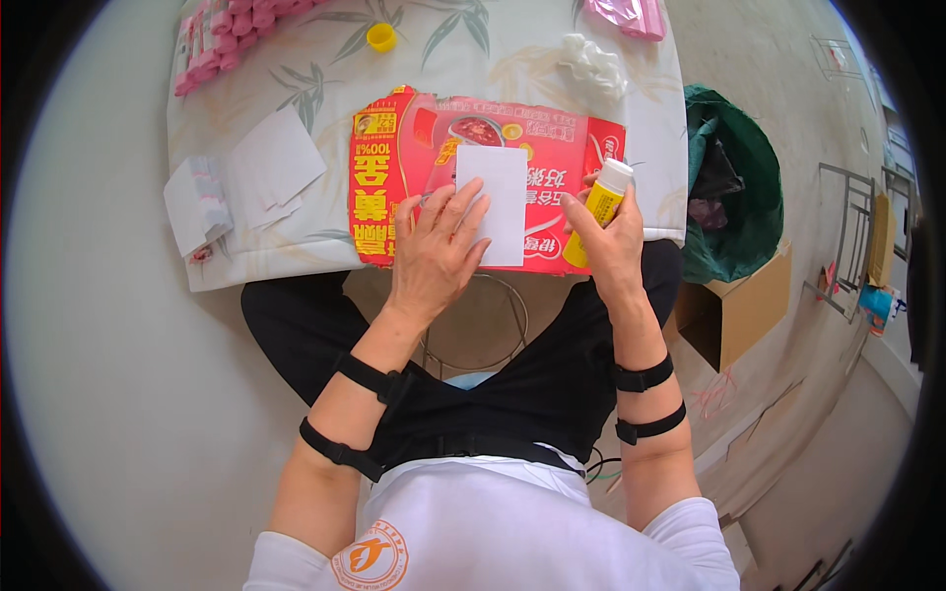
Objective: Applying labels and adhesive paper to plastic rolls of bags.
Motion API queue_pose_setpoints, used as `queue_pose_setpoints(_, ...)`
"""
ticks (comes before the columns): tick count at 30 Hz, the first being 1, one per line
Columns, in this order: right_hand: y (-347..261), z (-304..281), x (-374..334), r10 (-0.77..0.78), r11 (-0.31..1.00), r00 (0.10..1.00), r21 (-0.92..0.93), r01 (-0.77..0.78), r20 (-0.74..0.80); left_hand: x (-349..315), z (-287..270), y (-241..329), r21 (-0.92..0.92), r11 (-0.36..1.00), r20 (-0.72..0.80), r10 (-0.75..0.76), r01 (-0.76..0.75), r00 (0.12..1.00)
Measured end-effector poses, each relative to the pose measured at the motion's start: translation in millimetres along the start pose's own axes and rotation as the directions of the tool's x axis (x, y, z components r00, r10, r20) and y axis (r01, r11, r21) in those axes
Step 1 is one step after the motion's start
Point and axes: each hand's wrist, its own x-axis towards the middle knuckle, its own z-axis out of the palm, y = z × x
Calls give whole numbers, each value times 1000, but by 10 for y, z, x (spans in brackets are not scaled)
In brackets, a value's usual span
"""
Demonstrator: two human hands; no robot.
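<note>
A white paper rectangle (505, 212) lies on a flattened red printed cardboard piece (443, 118) at the near edge of the table. My left hand (440, 229) rests with fingers stretched out over the left edge of the paper, palm down and grasping nothing. My right hand (615, 241) is closed round a yellow glue stick (602, 204) with a white top, held tilted over the cardboard's right side, just right of the paper. Farther back on the tablecloth sits a small yellow cap (381, 37).
Loose white paper sheets (279, 158) and a paper bundle (200, 202) lie at the left. Pink rolls (222, 39) are piled far left, with a pink packet (631, 15) far right. Crumpled white plastic (593, 67) is nearby. A green bag (754, 187) and cardboard box (744, 310) stand right.
</note>
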Motion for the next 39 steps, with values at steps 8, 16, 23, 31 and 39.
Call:
queue_pose_setpoints(8, -13, 184, 227, -617, 685, 762, -342, 643, 197, 239, -64, -238, -17, 995, -29, 96, -97, 995)
queue_pose_setpoints(16, -75, 254, 592, -243, 958, 968, -143, 249, 62, 153, -2, -184, 4, 986, 67, 169, -170, 983)
queue_pose_setpoints(23, 68, 61, 87, -22, 965, 980, 259, -31, 198, 12, -24, -236, -83, 993, 55, 85, -80, 995)
queue_pose_setpoints(31, -105, 324, 221, -180, 929, 982, 339, 149, 62, 46, 26, -190, -128, 991, -11, 37, -38, 999)
queue_pose_setpoints(39, -190, 482, 783, -252, 784, 930, -507, 359, 268, 1, 98, -276, -85, 995, 1, 60, -59, 998)
